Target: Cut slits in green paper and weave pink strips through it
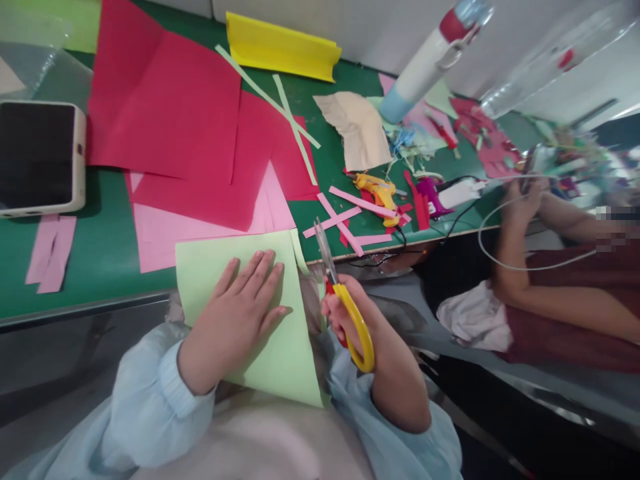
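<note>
Past the edge of the green tabletop (107, 247) hangs a pale green rectangular paper sheet (289, 337); poorly supported, it could buckle under the flat, open left hand (237, 310). The right hand (364, 300) grips yellow-and-red-handled metal scissors (345, 297), whose tips could snag pink paper strips (333, 220).

2 loose light-blue sleeves (137, 393), the left gathered at its cuff (184, 370), flank pale cloth (280, 440).
</note>
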A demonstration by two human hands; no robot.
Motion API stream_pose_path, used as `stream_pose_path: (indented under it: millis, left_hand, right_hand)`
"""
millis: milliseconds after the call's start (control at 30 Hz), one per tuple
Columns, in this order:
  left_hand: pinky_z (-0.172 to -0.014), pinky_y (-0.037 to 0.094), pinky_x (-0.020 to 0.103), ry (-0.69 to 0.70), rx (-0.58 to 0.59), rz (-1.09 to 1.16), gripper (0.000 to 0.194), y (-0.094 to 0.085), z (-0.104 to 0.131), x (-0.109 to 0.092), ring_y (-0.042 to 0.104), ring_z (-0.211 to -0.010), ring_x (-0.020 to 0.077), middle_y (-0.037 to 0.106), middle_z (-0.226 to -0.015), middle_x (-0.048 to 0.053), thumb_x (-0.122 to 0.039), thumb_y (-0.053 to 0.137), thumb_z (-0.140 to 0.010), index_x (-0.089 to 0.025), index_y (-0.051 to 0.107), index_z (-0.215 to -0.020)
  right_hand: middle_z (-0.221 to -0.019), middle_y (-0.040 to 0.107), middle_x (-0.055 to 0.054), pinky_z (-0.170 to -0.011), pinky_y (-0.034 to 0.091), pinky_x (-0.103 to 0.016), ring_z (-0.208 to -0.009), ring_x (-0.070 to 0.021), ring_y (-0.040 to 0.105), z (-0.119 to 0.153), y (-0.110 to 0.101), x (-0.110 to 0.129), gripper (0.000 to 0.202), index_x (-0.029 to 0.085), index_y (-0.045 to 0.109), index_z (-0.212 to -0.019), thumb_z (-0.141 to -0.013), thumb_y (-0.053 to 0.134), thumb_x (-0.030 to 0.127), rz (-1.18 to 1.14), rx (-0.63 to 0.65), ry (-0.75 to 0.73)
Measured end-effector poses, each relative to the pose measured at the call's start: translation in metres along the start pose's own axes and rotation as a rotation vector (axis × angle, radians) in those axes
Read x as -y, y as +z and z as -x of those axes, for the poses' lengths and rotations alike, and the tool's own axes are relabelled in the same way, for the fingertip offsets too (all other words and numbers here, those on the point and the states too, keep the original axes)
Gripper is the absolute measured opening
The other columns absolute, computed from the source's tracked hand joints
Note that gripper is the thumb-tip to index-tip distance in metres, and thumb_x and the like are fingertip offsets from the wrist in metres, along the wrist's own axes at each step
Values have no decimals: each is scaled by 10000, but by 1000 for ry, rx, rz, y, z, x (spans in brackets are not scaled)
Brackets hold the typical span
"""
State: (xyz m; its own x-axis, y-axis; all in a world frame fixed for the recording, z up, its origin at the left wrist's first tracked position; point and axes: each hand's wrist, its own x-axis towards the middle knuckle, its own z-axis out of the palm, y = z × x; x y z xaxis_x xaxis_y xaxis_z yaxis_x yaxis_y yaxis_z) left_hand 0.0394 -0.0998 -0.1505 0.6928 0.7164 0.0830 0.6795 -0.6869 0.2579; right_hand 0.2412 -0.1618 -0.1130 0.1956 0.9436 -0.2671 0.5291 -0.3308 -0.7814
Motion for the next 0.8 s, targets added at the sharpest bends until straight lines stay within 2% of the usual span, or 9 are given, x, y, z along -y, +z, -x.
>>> stream_pose_path:
  millis: [33,100,167,300,400,600,800]
  left_hand:
    - [-1200,222,523,3,-1,0,599,0,0,0,282,-1467,293,289,-1584,142,-471,326,-1000,-123,375,-1485]
    - [-1198,220,526,8,4,-11,599,-1,0,0,285,-1465,294,291,-1582,147,-474,311,-1003,-116,385,-1478]
    - [-1194,223,528,8,21,-27,603,-1,-1,1,289,-1464,291,295,-1578,151,-473,275,-1009,-105,389,-1474]
    - [-1192,236,521,2,40,-34,611,-1,-1,1,290,-1464,279,301,-1576,146,-483,252,-1012,-108,384,-1475]
    - [-1195,235,520,-2,37,-13,605,0,-1,2,288,-1465,276,307,-1576,147,-487,279,-1007,-117,387,-1473]
    - [-1189,247,525,-1,31,-2,607,0,-1,2,300,-1460,281,321,-1569,155,-485,287,-1005,-109,390,-1470]
    - [-1190,253,523,4,42,-18,600,0,-1,1,289,-1465,276,295,-1578,152,-481,282,-1008,-111,400,-1465]
  right_hand:
    - [-708,622,19,-481,522,-286,-508,-144,585,-11,1,0,253,252,549,-1022,-911,486,470,-35,9,-4]
    - [-819,661,-8,-651,572,-317,-695,-177,669,-34,4,2,396,229,486,-1138,-841,577,475,-81,-55,-5]
    - [-836,686,-18,-744,566,-348,-773,-200,690,-55,6,6,475,220,482,-1146,-766,669,435,-126,-116,34]
    - [-940,714,-53,-790,529,-383,-838,-227,691,-80,11,17,398,230,516,-1139,-772,649,303,45,-200,-21]
    - [-951,713,-67,-816,512,-396,-899,-251,690,-88,16,24,355,219,531,-1131,-794,622,282,120,-230,-61]
    - [-890,702,-38,-818,511,-375,-878,-235,689,-99,21,30,359,219,545,-1105,-757,631,227,146,-201,-90]
    - [-840,700,-23,-774,506,-368,-818,-237,682,-109,15,31,381,219,561,-1101,-726,625,195,202,-196,-84]
